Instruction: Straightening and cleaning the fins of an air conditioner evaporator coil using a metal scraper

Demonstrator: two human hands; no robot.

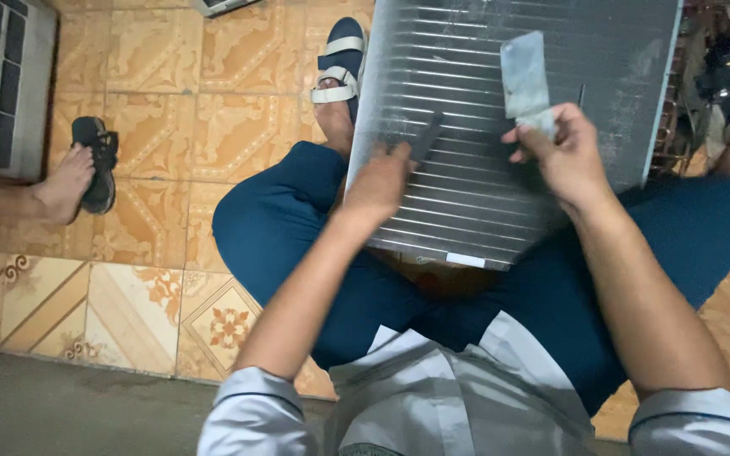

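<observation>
I sit with a finned metal coil panel [500, 93], like the one from an air conditioner, leaning on my knees in the upper middle of the frame. Its lower edge rests on my blue trousers [297, 219].

My left hand [379, 181] lies on the fins near the left side of the panel. The fingers are curled around a small dark comb-like tool [426, 135], which points up and to the right and touches the fins. My right hand [561, 152] is a little higher, to the right of the centre. It pinches a flat grey metal piece [524, 76] between thumb and fingers; this piece stands almost upright in front of the panel. Both hands are closed on their things, not open.

I judge that I am in the middle of working along the fins, row by row, with the dark tool, while the grey piece serves as a guide or scraper. The lower rows look cleaner than the grey, dusty upper right part. The next move, I think, needs a light, straight stroke along the rows, because thin fins bend easily, and the panel must stay steady on my legs.

At the left edge of the frame another person's bare foot [65, 181] rests beside a black sandal [99, 160] on the patterned tile floor [171, 76].
</observation>
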